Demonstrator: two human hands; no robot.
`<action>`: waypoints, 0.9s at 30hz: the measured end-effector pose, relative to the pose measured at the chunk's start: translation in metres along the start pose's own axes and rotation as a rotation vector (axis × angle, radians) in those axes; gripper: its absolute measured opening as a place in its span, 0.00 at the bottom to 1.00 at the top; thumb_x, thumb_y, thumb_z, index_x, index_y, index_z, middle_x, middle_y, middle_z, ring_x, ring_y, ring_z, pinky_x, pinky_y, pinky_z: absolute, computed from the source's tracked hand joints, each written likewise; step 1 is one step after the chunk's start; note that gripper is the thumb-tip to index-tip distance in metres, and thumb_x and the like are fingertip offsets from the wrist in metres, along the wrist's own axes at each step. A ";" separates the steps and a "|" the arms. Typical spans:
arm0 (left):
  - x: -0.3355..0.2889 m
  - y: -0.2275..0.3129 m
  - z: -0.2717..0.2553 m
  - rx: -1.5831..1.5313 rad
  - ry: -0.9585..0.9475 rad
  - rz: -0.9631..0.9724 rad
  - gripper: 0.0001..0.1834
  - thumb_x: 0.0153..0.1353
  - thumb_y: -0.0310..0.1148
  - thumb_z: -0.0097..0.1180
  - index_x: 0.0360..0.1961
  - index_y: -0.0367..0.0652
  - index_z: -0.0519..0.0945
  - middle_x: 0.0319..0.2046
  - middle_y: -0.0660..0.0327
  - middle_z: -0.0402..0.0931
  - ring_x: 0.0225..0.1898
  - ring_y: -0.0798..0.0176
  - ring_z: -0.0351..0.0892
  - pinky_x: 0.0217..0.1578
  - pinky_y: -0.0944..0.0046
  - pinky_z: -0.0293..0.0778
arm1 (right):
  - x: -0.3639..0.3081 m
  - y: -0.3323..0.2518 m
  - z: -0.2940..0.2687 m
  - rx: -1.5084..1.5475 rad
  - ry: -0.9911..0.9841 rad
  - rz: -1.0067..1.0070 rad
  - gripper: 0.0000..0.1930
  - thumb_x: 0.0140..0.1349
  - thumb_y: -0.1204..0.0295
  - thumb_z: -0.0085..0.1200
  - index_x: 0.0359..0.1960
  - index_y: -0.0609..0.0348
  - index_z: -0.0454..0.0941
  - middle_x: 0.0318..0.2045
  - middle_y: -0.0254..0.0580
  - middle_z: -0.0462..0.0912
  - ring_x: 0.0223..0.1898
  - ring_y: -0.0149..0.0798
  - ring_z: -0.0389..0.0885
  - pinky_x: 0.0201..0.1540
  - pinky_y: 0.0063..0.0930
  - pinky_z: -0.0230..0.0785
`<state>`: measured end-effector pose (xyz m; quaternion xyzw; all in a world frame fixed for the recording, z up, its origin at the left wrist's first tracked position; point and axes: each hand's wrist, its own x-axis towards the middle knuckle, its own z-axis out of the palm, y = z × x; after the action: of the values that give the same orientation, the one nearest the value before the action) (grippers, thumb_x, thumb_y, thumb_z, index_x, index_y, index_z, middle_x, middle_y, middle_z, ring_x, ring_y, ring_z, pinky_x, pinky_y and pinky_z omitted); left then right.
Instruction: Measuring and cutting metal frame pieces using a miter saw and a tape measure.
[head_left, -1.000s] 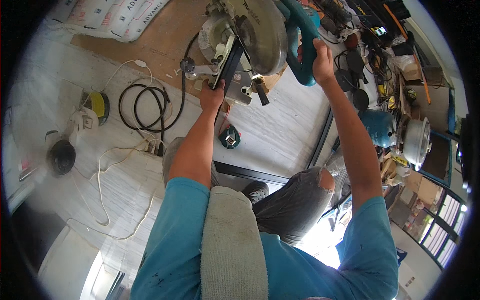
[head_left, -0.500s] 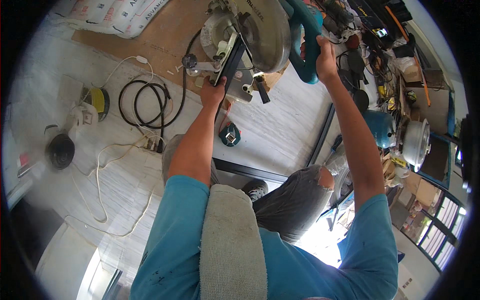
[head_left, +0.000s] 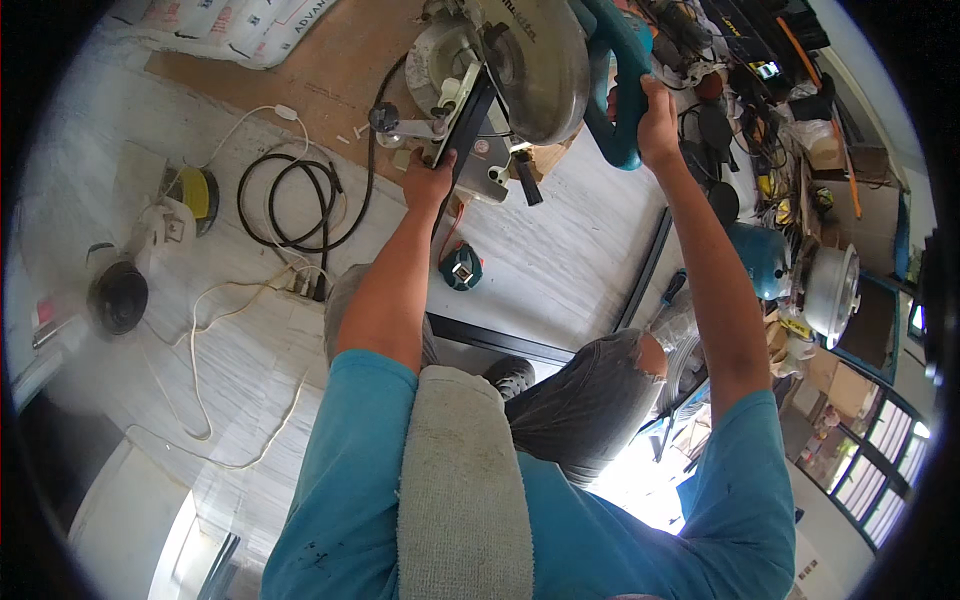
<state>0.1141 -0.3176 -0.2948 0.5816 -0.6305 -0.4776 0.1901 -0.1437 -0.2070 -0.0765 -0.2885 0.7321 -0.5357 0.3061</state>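
A teal miter saw (head_left: 530, 75) with a clear blade guard stands at the top of the view. Wrapped round its teal loop handle is my right hand (head_left: 657, 125), closed. My left hand (head_left: 428, 180) grips a dark metal bar (head_left: 467, 122), which lies along the saw's fence. The bar's far end passes close to the blade guard; whether the blade touches it I cannot see. Below the saw base, a teal and black tape measure (head_left: 461, 268) rests on the pale surface, just right of my left forearm.
A coiled black cable (head_left: 290, 205) and white cords lie on the left, near a yellow-and-black reel (head_left: 200, 200). White sacks (head_left: 240, 30) sit on a brown board (head_left: 300, 80) behind. Tools, a blue tank (head_left: 757, 258) and a silver pot (head_left: 830, 290) crowd the right. A dark metal frame (head_left: 510, 342) edges the surface.
Almost nothing differs. The saw and both hands sit very slightly farther right in the picture, with both grips unchanged.
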 end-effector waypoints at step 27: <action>-0.003 0.006 0.014 0.043 -0.048 -0.056 0.38 0.50 0.55 0.63 0.54 0.37 0.72 0.45 0.44 0.78 0.49 0.43 0.77 0.48 0.51 0.72 | -0.009 0.067 0.000 0.204 0.027 -0.191 0.20 0.63 0.59 0.39 0.39 0.67 0.70 0.25 0.45 0.77 0.25 0.36 0.76 0.30 0.28 0.69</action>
<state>0.1005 -0.3103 -0.2952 0.5912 -0.6284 -0.4832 0.1489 -0.1445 -0.1828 -0.1392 -0.3169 0.6473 -0.6378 0.2716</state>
